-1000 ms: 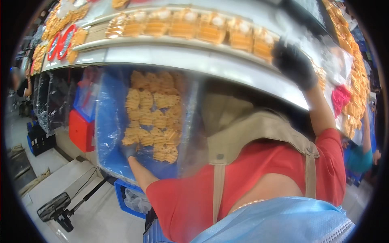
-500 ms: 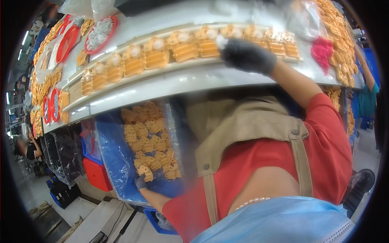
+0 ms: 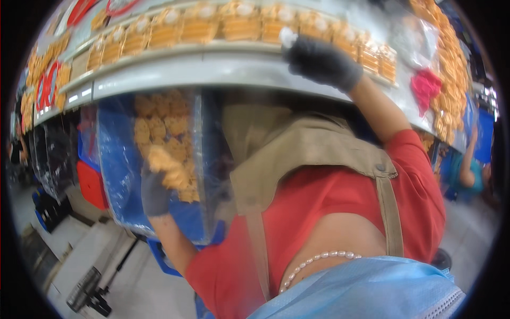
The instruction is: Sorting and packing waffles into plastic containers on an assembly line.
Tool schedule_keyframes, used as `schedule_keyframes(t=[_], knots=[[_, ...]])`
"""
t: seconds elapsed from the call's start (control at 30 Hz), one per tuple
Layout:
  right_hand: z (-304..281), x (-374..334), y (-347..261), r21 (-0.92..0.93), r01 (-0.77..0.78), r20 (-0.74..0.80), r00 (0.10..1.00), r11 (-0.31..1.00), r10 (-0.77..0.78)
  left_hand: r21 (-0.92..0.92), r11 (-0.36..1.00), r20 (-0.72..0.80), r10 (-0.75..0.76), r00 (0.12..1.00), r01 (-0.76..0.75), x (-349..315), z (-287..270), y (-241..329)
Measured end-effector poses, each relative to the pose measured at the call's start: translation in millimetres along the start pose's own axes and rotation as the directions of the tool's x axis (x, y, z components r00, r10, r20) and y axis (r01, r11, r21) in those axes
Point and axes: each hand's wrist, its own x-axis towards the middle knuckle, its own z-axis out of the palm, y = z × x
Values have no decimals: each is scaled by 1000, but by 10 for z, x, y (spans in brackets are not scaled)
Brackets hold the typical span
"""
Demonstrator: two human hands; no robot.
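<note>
My left hand [image 3: 155, 192], in a grey glove, is over the blue bin [image 3: 116, 154] and closed around yellow-orange moulded plastic parts [image 3: 168, 166]; motion blur hides how many. Under them in the bin lie several more parts of that kind [image 3: 177, 125]. My right hand [image 3: 325, 63], in a dark glove, pinches a small white, cloudy piece [image 3: 288, 37] at its fingertips. That hand is at the near side of a long row of yellow-orange parts [image 3: 241, 24] standing in a pale rail [image 3: 234, 47]. Many of the parts in the row carry a round whitish piece on top.
A heap of yellow-orange parts [image 3: 450, 80] lies at the right end of the bench, beside a pink cloth [image 3: 426, 89] and a clear plastic bag [image 3: 417, 45]. Red-rimmed trays [image 3: 48, 85] are at the left. A red box [image 3: 91, 185] stands beside the bin; another person's arm [image 3: 467, 165] shows far right.
My left hand has risen from the bin's near end, lifting yellow-orange parts. My right hand stays by the row with its white piece. The whole view has shifted and tilted.
</note>
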Motion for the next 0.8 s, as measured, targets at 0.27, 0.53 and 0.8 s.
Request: schedule_keyframes(t=[0.27,0.53,0.8], knots=[[311,84,-26,-211,-168,-175,976,963,132,-243,970,346,103,933,-17,487,1859,537],[310,-42,-144,-714,-260,-351,936,650,-11,-106,966,281,255,925,-234,555,2370,447],[390,55,-171,-873,-295,-352,932,388,-83,-30,957,300,285,911,-289,590,2376,409]])
